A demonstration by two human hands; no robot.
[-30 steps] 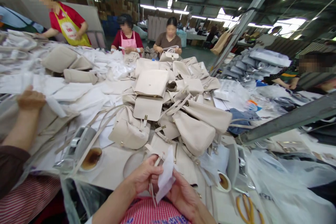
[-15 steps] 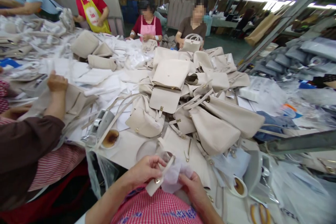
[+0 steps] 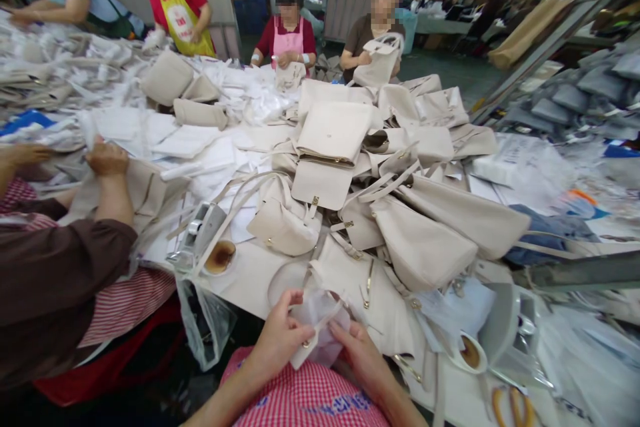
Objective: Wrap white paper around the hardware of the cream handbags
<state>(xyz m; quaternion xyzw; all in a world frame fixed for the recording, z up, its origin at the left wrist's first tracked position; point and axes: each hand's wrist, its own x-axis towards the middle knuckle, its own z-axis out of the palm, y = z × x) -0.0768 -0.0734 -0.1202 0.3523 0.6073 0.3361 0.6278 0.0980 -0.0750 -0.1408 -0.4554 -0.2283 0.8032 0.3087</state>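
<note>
Both hands have dropped slightly toward the lap since half a second ago, and the strap now sits more upright between them; the co-worker at the far end has lifted a bag up to chest height.

Left hand is closed, thumb and fingers pinching the cream strap and the tissue wrapped around it. Right hand is half curled, fingertips on the tissue's right edge, pressing it against the strap. A small gold stud shows on the strap near the left thumb. Strap and tissue sit just above the red-checked apron, at the table's near edge.

Just beyond the hands lies a cream bag with gold hardware, touching the pile of cream bags behind it. Left of it, a stained dish beside a tape dispenser. Right, a second stained dish; yellow-handled scissors near the lower edge. A clear plastic bag hangs off the table edge.

On the left, a co-worker's hand in a brown sleeve holds a bag. Three more people stand at the far end.
</note>
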